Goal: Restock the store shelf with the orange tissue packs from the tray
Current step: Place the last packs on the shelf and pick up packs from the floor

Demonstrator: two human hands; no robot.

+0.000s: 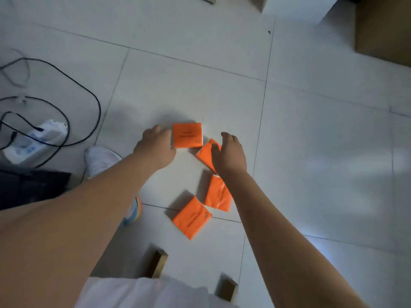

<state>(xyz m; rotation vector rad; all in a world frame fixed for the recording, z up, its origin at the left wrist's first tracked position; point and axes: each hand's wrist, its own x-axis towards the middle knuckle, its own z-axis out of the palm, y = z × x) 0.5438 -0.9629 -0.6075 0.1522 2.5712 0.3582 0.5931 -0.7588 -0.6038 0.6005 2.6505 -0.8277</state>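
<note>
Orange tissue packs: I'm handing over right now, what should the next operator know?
Left hand: fingers curled at the left edge of the far pack; grip unclear.
Right hand: lies over the second pack, thumb on its face; grip unclear.
Third pack and nearest pack lie flat on the tiled floor, untouched.
Done: nothing visibly shelved.
Left: all four packs to pick up and shelve.

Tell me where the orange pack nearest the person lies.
Head view, lower centre: the nearest orange pack lies flat on the white floor, across a grout line, just down-left of another orange pack.
</note>
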